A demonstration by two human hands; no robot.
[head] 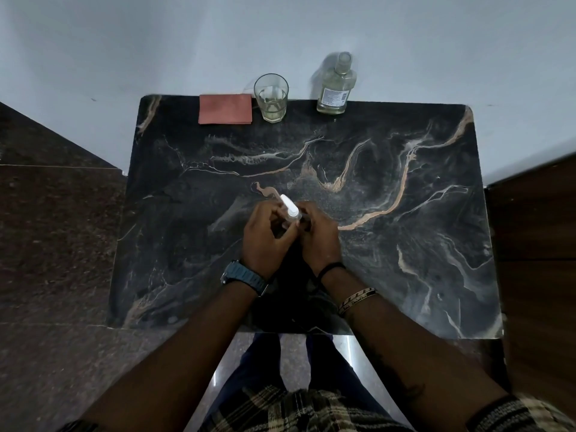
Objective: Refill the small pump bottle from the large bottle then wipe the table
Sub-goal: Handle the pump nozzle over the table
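The small pump bottle (290,212), clear with a white pump head, stands at the middle of the dark marble table (405,244). My left hand (265,236) and my right hand (319,236) both wrap around it, fingers at its neck, hiding most of its body. The large clear bottle (335,88), uncapped with pale liquid low inside, stands upright at the table's far edge, well apart from my hands. A folded reddish cloth (225,109) lies flat at the far left edge.
A drinking glass (271,98) with some pale liquid stands between the cloth and the large bottle. A white wall runs behind the table. Dark stone floor lies to the left, a wooden surface (536,260) to the right.
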